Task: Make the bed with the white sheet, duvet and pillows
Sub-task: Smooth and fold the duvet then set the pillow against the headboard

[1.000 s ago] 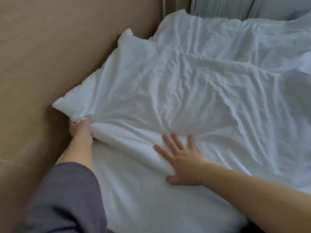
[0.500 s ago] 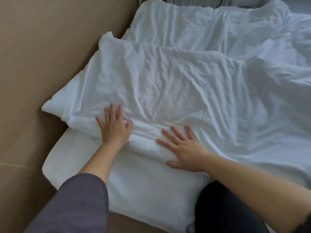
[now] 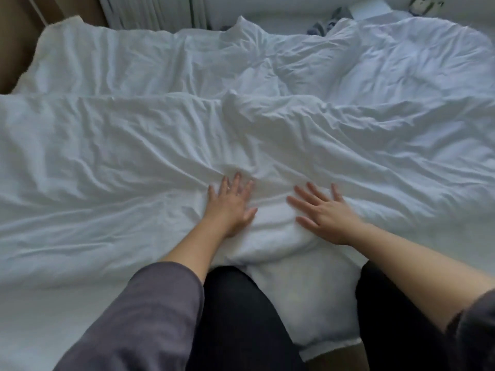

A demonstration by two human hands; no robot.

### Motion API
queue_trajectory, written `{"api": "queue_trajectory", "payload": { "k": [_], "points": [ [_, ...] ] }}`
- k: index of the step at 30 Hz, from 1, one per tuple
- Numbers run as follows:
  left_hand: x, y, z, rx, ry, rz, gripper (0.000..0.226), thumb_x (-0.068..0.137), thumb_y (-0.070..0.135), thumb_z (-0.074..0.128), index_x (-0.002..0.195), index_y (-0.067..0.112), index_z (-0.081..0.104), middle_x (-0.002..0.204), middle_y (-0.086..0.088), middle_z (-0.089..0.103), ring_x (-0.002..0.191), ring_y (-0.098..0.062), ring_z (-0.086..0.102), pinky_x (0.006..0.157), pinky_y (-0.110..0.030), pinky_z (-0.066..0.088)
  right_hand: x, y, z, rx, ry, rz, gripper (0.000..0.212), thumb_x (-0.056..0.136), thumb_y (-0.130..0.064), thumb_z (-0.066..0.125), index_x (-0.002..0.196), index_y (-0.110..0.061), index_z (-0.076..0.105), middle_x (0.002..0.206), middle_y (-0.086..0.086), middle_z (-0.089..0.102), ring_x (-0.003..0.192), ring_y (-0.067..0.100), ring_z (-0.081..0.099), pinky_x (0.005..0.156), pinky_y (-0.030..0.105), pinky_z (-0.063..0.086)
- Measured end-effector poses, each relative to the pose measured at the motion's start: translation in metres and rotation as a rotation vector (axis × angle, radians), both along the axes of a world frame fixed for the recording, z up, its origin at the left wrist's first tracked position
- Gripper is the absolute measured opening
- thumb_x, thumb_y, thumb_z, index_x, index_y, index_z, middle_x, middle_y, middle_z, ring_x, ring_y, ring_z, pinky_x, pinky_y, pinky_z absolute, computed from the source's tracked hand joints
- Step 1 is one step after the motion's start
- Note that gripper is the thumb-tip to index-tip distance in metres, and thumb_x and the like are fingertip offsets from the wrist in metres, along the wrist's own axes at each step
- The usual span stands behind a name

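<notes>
left hand (image 3: 230,203) flat on duvet (image 3: 134,167) | right hand (image 3: 325,212) flat beside

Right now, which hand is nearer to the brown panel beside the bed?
Left. The left hand rests flat on the white duvet, on the side toward the brown panel at far left; the right hand rests flat beside it, farther right.

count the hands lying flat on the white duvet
2. The left hand lies flat, fingers spread, on the duvet near its front edge; the right hand lies flat just right of it. No other seems hidden.
</notes>
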State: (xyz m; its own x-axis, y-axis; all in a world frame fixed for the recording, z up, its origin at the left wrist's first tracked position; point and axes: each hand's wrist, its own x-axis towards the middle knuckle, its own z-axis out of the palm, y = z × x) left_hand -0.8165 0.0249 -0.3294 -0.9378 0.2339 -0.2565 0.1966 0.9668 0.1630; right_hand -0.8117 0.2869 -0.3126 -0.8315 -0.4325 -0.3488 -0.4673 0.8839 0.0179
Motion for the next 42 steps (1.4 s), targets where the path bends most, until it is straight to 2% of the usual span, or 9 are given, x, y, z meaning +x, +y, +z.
{"api": "queue_trajectory", "payload": {
  "k": [5,15,22,26,29,32,36,38,42],
  "points": [
    [-0.038,0.087,0.010,-0.035,0.004,-0.048,0.068,0.099,0.051,0.032,0.155,0.025,0.005,0.163,-0.007,-0.006,0.150,-0.026,-0.001,0.116,-0.059,0.005,-0.042,0.080,0.006,-0.017,-0.035,-0.141,0.062,0.097,-0.063,0.010,0.155,-0.040,0.009,0.164,-0.009,-0.005,0.151,0.014,-0.005,0.116,0.059,-0.006],
    [-0.177,0.163,0.061,-0.074,0.260,0.138,0.049,0.094,0.032,0.049,0.140,0.016,0.040,0.142,-0.009,0.041,0.132,-0.027,0.038,0.106,-0.043,0.031,-0.229,0.194,0.032,-0.372,0.231,-0.248,0.036,0.101,-0.031,0.042,0.132,-0.016,0.053,0.136,0.011,0.052,0.121,0.035,0.052,0.096,0.043,0.039],
    [-0.295,0.167,0.061,-0.091,0.017,0.382,0.060,0.095,0.010,0.032,0.152,0.019,0.017,0.160,-0.004,0.016,0.149,-0.021,0.006,0.118,-0.051,0.010,-0.376,0.227,0.030,-0.292,-0.126,-0.314,0.034,0.095,-0.031,0.052,0.128,-0.022,0.057,0.132,0.006,0.057,0.118,0.029,0.054,0.100,0.036,0.042],
    [-0.329,0.169,0.054,-0.229,-0.307,0.307,0.082,0.081,0.027,0.061,0.151,0.025,0.017,0.156,-0.003,0.028,0.147,-0.022,0.017,0.113,-0.063,-0.001,-0.416,0.218,0.011,-0.145,-0.459,-0.182,0.070,0.072,-0.038,0.075,0.135,-0.032,0.044,0.124,-0.002,0.042,0.114,0.025,0.051,0.096,0.036,0.047],
    [-0.342,0.166,0.061,-0.383,-0.369,0.243,0.036,0.078,0.037,0.062,0.111,0.031,0.050,0.122,0.001,0.061,0.120,-0.021,0.053,0.109,-0.054,0.020,-0.445,0.224,0.014,-0.055,-0.563,-0.105,0.043,0.079,-0.030,0.075,0.118,-0.022,0.059,0.111,0.003,0.056,0.105,0.023,0.056,0.085,0.031,0.050],
    [-0.370,0.162,0.073,-0.423,0.107,0.301,0.026,0.082,0.030,0.058,0.107,0.024,0.054,0.116,-0.008,0.061,0.112,-0.026,0.055,0.101,-0.046,0.030,-0.480,0.234,0.045,-0.355,-0.111,-0.241,0.011,0.088,-0.023,0.067,0.087,-0.013,0.062,0.095,0.013,0.063,0.095,0.028,0.059,0.072,0.032,0.039],
    [-0.367,0.181,0.053,-0.246,0.073,0.584,0.089,0.086,0.048,0.059,0.153,0.020,0.007,0.160,-0.013,-0.001,0.147,-0.036,-0.001,0.111,-0.065,0.003,-0.481,0.229,0.041,-0.153,0.245,-0.326,0.050,0.094,-0.034,0.054,0.142,-0.030,0.042,0.152,0.013,0.030,0.142,0.031,0.025,0.113,0.059,0.011],
    [-0.341,0.198,0.019,-0.148,-0.022,0.607,0.085,0.093,0.058,0.039,0.155,0.022,-0.008,0.160,-0.005,-0.020,0.147,-0.032,-0.017,0.112,-0.065,-0.004,-0.448,0.225,0.009,-0.082,0.158,-0.298,0.066,0.098,-0.050,0.037,0.155,-0.037,0.006,0.164,0.003,-0.004,0.150,0.030,-0.007,0.111,0.067,-0.006],
    [-0.288,0.199,-0.018,-0.096,0.017,0.503,0.069,0.097,0.055,0.020,0.156,0.025,-0.002,0.162,-0.001,-0.013,0.148,-0.022,-0.014,0.116,-0.057,-0.005,-0.390,0.229,-0.034,0.001,0.103,-0.266,0.060,0.100,-0.052,0.016,0.155,-0.035,-0.003,0.164,0.001,-0.009,0.150,0.030,-0.011,0.114,0.065,-0.005]
  ]
}}
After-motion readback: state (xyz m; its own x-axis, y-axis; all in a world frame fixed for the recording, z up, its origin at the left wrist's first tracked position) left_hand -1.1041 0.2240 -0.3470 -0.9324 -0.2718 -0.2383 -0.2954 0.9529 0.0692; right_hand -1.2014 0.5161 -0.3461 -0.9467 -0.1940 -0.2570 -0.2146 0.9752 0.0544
